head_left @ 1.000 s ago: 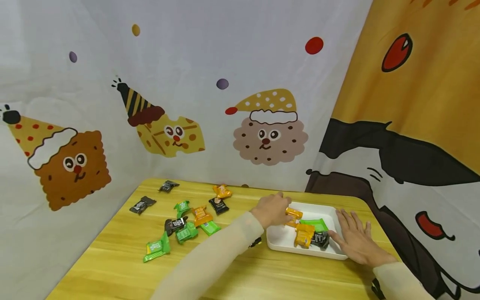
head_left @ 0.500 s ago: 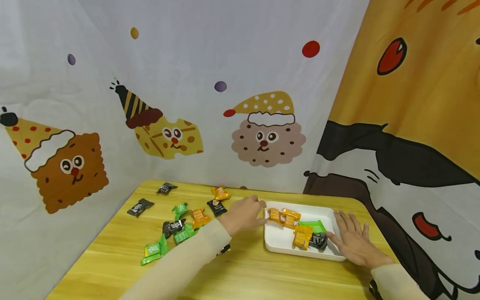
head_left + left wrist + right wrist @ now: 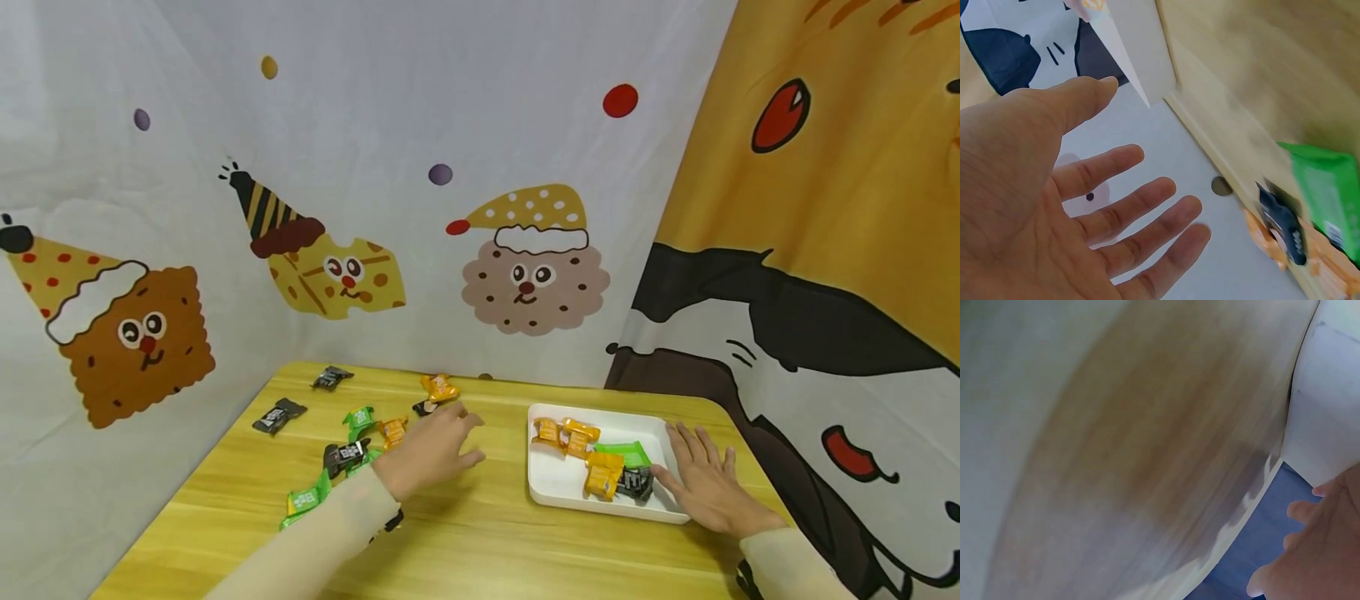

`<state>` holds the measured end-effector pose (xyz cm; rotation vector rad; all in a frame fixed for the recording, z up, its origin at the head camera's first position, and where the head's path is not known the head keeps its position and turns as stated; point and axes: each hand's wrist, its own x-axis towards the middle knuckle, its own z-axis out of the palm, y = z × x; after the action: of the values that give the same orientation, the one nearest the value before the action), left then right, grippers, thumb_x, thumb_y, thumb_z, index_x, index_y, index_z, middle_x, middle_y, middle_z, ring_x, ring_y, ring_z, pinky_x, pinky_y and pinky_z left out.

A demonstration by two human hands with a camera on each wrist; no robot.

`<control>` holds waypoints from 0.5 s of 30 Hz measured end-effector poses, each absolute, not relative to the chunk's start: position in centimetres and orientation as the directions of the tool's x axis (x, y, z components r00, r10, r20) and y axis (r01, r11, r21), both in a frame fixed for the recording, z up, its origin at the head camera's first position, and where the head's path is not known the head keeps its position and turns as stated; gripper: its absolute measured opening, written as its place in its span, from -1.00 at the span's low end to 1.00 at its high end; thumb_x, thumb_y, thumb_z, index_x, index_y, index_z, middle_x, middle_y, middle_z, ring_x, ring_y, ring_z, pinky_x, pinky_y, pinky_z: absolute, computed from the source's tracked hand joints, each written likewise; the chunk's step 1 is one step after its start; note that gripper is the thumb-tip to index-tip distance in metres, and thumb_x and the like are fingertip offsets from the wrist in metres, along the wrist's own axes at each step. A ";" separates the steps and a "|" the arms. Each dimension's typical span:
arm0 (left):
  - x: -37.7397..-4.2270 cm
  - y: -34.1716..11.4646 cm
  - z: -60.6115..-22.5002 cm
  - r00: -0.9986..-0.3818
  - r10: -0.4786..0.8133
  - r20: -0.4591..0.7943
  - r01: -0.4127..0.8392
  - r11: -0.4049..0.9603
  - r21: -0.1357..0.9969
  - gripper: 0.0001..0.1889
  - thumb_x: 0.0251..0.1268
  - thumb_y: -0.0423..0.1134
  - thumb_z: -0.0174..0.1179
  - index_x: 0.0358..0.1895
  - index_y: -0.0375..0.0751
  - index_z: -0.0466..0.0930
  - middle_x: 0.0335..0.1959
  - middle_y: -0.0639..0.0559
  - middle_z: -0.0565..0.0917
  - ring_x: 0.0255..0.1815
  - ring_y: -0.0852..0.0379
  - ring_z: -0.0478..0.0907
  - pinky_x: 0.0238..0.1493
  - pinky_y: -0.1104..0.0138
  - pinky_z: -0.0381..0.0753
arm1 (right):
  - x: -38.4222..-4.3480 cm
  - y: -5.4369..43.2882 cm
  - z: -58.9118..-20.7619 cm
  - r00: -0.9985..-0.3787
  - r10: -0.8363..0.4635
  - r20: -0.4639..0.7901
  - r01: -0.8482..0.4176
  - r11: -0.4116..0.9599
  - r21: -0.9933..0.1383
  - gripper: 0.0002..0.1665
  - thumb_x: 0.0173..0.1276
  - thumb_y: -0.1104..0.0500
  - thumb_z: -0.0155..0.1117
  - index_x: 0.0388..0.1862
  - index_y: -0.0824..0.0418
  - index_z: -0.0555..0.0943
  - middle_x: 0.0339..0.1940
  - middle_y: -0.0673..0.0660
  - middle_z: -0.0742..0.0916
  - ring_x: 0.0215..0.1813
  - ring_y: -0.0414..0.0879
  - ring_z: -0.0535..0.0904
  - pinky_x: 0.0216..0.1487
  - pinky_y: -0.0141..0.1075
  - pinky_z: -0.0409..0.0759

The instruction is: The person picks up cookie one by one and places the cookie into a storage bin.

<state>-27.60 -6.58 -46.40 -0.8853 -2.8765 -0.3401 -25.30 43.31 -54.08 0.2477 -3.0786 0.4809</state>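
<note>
My left hand (image 3: 431,446) hovers over the loose wrapped candies, its fingers spread and holding nothing. In the left wrist view its palm and parted fingers show, with a green candy (image 3: 1329,190) and a black candy (image 3: 1282,220) off to the right. The flat fingers of my right hand (image 3: 712,483) rest along the right side of a white tray (image 3: 551,485). Inside the tray lie several orange candies (image 3: 602,481), a green candy (image 3: 626,454) and a black candy (image 3: 636,483). The left hand and forearm partly hide the loose candies beneath them.
Black candies (image 3: 278,416) lie at the table's left side, and a green one (image 3: 360,422) is nearer the middle. An orange candy (image 3: 438,387) sits by the back edge. A printed curtain (image 3: 420,100) hangs behind the wooden table (image 3: 480,542).
My left hand has left the tray's left end and moved left over the loose candies, its fingers loosening. Two orange candies now show in the tray there. My right hand stays put.
</note>
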 end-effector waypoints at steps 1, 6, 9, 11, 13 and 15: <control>-27.4 -7.1 -46.5 -0.822 0.540 0.181 0.568 0.801 0.188 -0.44 0.63 0.10 0.53 0.49 -0.11 0.76 0.29 -0.13 0.79 0.11 -0.10 0.84 -0.04 0.06 0.93 | -25.3 43.3 -54.1 -0.987 -0.153 0.038 -0.157 0.941 -0.301 0.16 0.87 -0.39 0.07 1.00 0.29 -0.08 0.93 0.62 0.09 0.87 0.77 -0.11 0.58 0.94 -0.33; -26.4 -9.2 -47.0 -0.830 0.522 0.198 0.556 0.802 0.216 -0.41 0.65 0.11 0.51 0.52 -0.13 0.74 0.44 -0.22 0.73 0.48 -0.41 0.71 0.43 -0.41 0.75 | -25.3 43.4 -54.3 -0.988 -0.149 0.036 -0.153 0.942 -0.297 0.16 0.87 -0.39 0.07 1.00 0.29 -0.08 0.93 0.61 0.09 0.87 0.77 -0.10 0.58 0.94 -0.32; -25.9 -10.5 -47.2 -0.843 0.503 0.193 0.536 0.817 0.213 -0.38 0.65 0.14 0.50 0.55 -0.11 0.72 0.56 -0.28 0.67 0.56 -0.43 0.64 0.57 -0.47 0.61 | -25.4 43.3 -54.3 -0.988 -0.148 0.035 -0.152 0.942 -0.299 0.17 0.87 -0.40 0.07 1.00 0.29 -0.09 0.92 0.62 0.10 0.87 0.76 -0.11 0.59 0.94 -0.32; -25.5 -11.3 -47.4 -0.854 0.487 0.181 0.518 0.829 0.211 -0.36 0.66 0.17 0.49 0.58 -0.08 0.71 0.62 -0.30 0.63 0.62 -0.44 0.59 0.65 -0.51 0.51 | -25.4 43.3 -54.3 -0.989 -0.148 0.032 -0.150 0.941 -0.302 0.17 0.87 -0.40 0.08 1.00 0.30 -0.09 0.92 0.63 0.10 0.87 0.76 -0.11 0.59 0.94 -0.34; -25.1 -12.1 -47.6 -0.866 0.468 0.177 0.497 0.843 0.206 -0.37 0.64 0.17 0.50 0.58 -0.06 0.71 0.65 -0.31 0.60 0.67 -0.45 0.54 0.71 -0.55 0.40 | -25.5 43.3 -54.2 -0.989 -0.147 0.031 -0.149 0.941 -0.303 0.17 0.86 -0.39 0.09 0.99 0.31 -0.07 0.92 0.63 0.10 0.87 0.76 -0.12 0.59 0.94 -0.34; -24.6 -12.9 -47.8 -0.878 0.446 0.174 0.475 0.856 0.204 -0.37 0.63 0.18 0.51 0.58 -0.03 0.72 0.66 -0.30 0.60 0.71 -0.44 0.51 0.74 -0.61 0.30 | -25.5 43.3 -54.2 -0.988 -0.148 0.033 -0.151 0.941 -0.303 0.17 0.86 -0.39 0.09 0.99 0.32 -0.06 0.92 0.63 0.10 0.87 0.76 -0.11 0.59 0.93 -0.34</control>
<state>-24.61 -12.90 -47.80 -0.7250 -2.9097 -0.3671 -25.46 43.26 -54.22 0.2370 -3.0852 0.4832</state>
